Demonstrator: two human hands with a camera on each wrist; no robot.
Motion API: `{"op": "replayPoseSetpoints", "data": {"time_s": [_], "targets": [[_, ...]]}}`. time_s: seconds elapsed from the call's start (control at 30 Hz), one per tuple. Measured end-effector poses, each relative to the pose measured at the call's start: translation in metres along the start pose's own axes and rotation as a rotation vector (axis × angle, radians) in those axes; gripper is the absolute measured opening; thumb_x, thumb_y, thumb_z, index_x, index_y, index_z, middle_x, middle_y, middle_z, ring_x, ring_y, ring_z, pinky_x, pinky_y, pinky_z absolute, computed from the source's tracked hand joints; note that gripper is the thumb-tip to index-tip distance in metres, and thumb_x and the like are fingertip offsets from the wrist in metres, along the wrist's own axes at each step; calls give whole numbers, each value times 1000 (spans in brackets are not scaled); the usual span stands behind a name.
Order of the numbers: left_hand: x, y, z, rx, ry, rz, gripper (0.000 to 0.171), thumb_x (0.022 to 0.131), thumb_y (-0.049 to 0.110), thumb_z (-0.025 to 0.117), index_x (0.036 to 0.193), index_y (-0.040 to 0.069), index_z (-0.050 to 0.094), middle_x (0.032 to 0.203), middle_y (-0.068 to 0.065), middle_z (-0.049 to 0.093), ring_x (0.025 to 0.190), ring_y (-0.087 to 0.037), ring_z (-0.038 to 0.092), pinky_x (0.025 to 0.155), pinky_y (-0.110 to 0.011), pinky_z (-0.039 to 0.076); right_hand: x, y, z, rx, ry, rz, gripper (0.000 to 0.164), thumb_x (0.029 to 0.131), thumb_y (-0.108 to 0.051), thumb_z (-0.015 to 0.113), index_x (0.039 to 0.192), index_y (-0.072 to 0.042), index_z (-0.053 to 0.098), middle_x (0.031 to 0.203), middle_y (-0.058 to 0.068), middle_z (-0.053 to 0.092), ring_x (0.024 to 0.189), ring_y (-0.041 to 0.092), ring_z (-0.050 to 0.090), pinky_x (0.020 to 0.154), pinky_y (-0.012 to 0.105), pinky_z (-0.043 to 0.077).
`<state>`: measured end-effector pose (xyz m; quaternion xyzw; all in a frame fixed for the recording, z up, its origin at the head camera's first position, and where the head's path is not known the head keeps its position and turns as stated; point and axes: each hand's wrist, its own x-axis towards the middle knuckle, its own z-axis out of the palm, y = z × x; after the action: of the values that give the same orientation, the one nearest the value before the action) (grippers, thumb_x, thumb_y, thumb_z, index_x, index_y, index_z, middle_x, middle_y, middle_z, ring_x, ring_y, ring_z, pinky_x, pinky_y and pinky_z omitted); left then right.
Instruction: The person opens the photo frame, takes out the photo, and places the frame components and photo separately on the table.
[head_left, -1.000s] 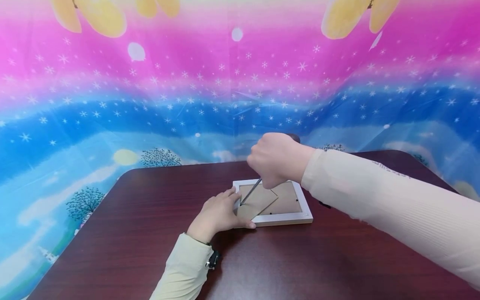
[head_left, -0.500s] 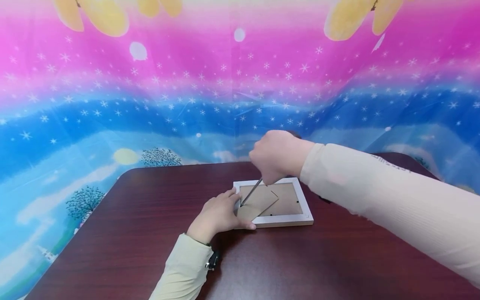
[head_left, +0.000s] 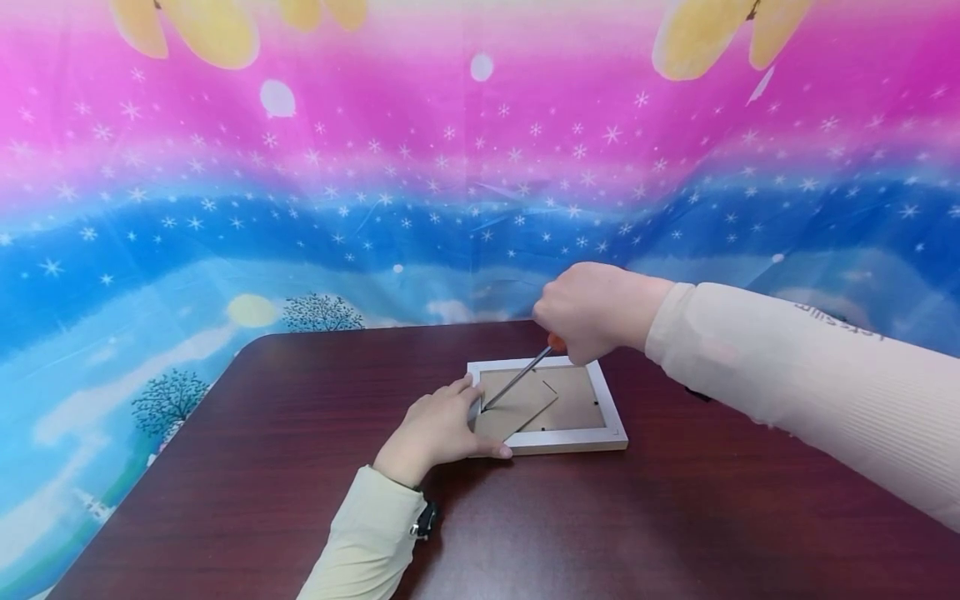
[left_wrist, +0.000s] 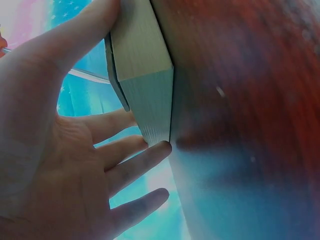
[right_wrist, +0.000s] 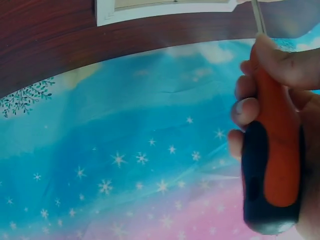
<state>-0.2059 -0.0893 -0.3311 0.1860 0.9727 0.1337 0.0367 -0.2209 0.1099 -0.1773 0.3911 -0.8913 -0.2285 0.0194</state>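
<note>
A picture frame (head_left: 611, 417) with a white rim lies back side up on the table, its brown backing board (head_left: 573, 408) and a loose-edged stand flap (head_left: 517, 414) showing. My left hand (head_left: 438, 427) holds its left end, thumb along the near side and fingers at the left side; in the left wrist view the thumb and fingers touch the frame's wooden edge (left_wrist: 142, 45). My right hand (head_left: 600, 308) grips a screwdriver (right_wrist: 282, 150) by its orange and black handle. The slanted metal shaft (head_left: 517, 379) reaches down to the frame's inner left edge, beside the left fingers.
The frame sits on a dark red-brown wooden table (head_left: 300, 417). Behind the table hangs a pink and blue cloth (head_left: 337, 208) printed with snowflakes and trees. A black strap (head_left: 425, 521) is on the left wrist.
My right hand has shifted right and tilted the screwdriver lower, baring more of its shaft and a bit of orange handle. The tip, the left hand and the frame stay nearly in place.
</note>
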Motion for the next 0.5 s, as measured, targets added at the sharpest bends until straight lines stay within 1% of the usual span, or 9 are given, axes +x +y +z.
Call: {"op": "replayPoseSetpoints", "data": {"time_s": [0.07,0.2,0.3,0.4,0.5], "targets": [[0,0,0,-5,-2,-1,102,59,71,67,141,14,45,152,-14,38,135,-33,37,105,-56,38,1,2,1,-2,11,-19,9,71,-16,62,63,-16,56,53,-6,53,48,13,42,51,32,49],[0,0,0,12,-1,-3,104,58,73,67,141,15,45,152,-13,38,133,-34,39,103,-55,40,2,6,3,15,26,-44,4,70,-14,62,68,-17,61,57,-6,60,48,12,46,50,30,48],[0,0,1,18,2,-2,104,57,73,67,141,15,46,152,-13,39,133,-34,39,103,-55,40,3,8,4,27,41,-51,5,70,-14,62,68,-18,62,58,-7,61,47,11,45,49,29,47],[1,0,1,11,4,-3,103,57,72,67,140,15,46,151,-13,39,134,-33,38,104,-55,40,4,9,6,-8,100,-66,10,71,-17,63,61,-20,61,54,-7,61,45,11,44,46,31,47],[1,0,0,5,9,-2,103,57,72,68,140,15,47,151,-13,40,134,-32,38,103,-55,40,4,6,4,-80,181,-91,16,71,-19,64,56,-21,60,50,-6,60,43,11,43,44,32,46]]}}
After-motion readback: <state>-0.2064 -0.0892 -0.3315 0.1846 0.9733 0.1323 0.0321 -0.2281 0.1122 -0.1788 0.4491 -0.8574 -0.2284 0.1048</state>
